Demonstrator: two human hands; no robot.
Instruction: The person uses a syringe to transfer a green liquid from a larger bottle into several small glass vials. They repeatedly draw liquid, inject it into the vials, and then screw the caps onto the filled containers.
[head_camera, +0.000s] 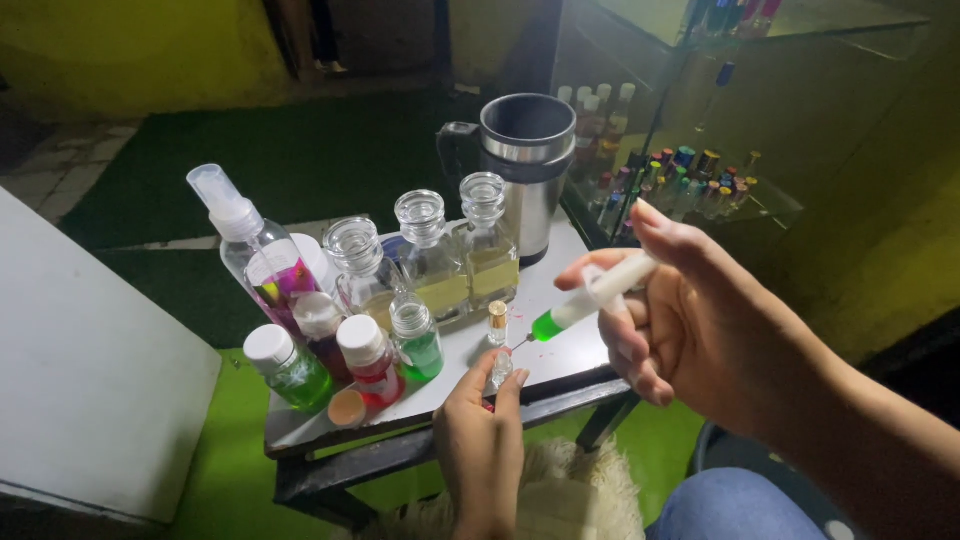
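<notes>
Small grey table (560, 345) on a dark metal frame, over bright green floor (230, 450); darker green mat (290, 160) behind; yellow wall (130, 45) in dim light; pale fluffy rug (560, 495) below the table edge; white slab (90, 380) at far left; glass shelf (740, 195) at right, crowded with tiny coloured bottles.

On the table, crowded together: tall clear spray bottle (250, 245) with pink liquid; three square glass bottles (430, 260) with ribbed stoppers and pale yellow liquid; steel mug (525, 165) with black rim and handle behind them; squat white-capped bottles of green (290, 368), red (370, 362) and green (418, 340) liquid; small gold-topped vial (497, 322) standing alone near the front.

Right hand (690, 320) clamped around a plastic syringe (590, 296), fingers curled on the barrel, thumb up by the plunger; green liquid in the lower barrel; needle angled down to the left.

Left hand (480, 440) at the front edge of the table, thumb and forefinger pinched on a tiny clear glass vial (501, 368), upright, just below the needle tip; contact between needle and vial too small to tell.
</notes>
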